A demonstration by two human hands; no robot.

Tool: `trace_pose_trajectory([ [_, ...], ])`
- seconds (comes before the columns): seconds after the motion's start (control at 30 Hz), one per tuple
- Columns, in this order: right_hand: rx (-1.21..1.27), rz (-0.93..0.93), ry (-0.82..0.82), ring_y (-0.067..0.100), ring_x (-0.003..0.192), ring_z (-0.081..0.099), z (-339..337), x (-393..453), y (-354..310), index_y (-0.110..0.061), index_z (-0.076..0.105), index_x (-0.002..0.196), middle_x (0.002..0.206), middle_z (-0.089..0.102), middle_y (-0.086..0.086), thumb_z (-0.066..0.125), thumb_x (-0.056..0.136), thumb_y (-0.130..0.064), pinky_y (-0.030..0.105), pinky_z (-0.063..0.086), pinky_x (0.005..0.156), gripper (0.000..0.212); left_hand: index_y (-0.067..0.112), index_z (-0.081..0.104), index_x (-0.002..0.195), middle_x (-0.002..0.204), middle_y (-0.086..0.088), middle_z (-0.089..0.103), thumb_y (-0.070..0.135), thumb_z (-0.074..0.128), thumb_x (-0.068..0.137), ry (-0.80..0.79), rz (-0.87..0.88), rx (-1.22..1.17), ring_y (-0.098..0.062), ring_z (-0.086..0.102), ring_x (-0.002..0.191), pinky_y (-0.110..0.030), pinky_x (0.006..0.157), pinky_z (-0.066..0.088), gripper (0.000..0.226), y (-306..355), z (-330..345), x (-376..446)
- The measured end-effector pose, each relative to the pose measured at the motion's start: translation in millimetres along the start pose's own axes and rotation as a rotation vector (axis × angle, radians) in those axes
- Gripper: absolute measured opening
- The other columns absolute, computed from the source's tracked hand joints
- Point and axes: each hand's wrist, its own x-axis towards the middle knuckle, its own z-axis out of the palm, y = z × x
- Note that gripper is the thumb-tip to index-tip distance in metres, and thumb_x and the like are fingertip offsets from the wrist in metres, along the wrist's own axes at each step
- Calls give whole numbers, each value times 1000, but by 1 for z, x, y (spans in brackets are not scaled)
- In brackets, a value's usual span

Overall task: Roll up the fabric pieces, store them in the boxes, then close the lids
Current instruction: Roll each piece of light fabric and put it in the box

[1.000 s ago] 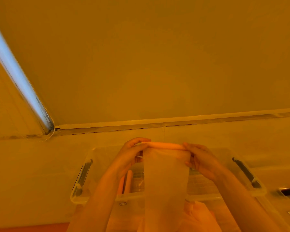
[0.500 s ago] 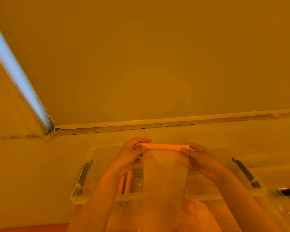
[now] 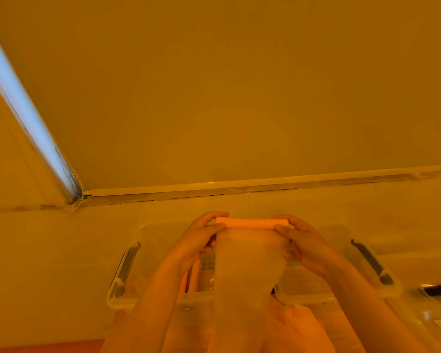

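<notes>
Rolling is under way on one fabric strip (image 3: pixel 247 271): its top end is wound into a tight roll (image 3: pixel 251 223), held level above the clear box (image 3: pixel 122 296). The left hand (image 3: pixel 201 238) pinches the roll's left end with curled fingers, and the right hand (image 3: pixel 303 240) pinches its right end the same way. Most of the strip hangs loose toward the bottom of the view. Two finished rolls (image 3: pixel 190 276) already lie inside the box. By my judgement the task is at an early to middle stage: this strip needs winding up and storing, more loose fabric (image 3: pixel 295 329) waits below, and no lid is on the box yet.
</notes>
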Motion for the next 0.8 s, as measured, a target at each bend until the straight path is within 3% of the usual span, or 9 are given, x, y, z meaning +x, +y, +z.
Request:
trace_pose_trajectory([
  [0.13,18,5,-11,24,78,73,0,-1,1,-16,63,113,97,73,7,54,95,-12,23,52,45,20,13,64,110,63,3,49,18,55,95,19,-37,39,-2,37,43,-14,37,26,18,-1,1,-1],
  [0.27,6,7,-13,15,71,72,0,-3,1,-13,64,110,86,75,3,52,96,-11,20,50,46,18,14,64,108,66,3,56,17,57,93,23,12,81,-2,41,45,-14,38,28,17,1,1,-4],
  [0.4,86,19,-9,18,72,72,-4,-1,0,-10,64,107,86,75,5,53,94,-6,21,52,47,18,18,64,113,56,8,60,13,57,93,-6,59,74,-2,40,41,-13,36,27,21,2,2,-6],
  [0.63,180,72,-3,19,66,70,-6,2,-1,-4,66,104,88,72,13,64,80,-20,20,53,46,29,21,67,109,63,7,65,3,58,90,-16,84,21,-2,41,45,-13,37,28,27,3,2,-4],
  [0.7,163,69,12,16,66,69,-7,7,1,-6,68,106,93,71,13,67,74,-18,20,52,47,34,20,68,105,64,6,64,9,57,92,-24,78,-20,-4,41,47,-14,37,26,20,3,2,-2],
  [0.8,143,71,11,15,68,69,-7,11,3,-9,69,108,96,71,13,65,81,-8,19,52,48,27,20,68,104,58,6,55,19,56,93,6,41,-36,-5,38,46,-16,36,24,16,0,-1,3],
])
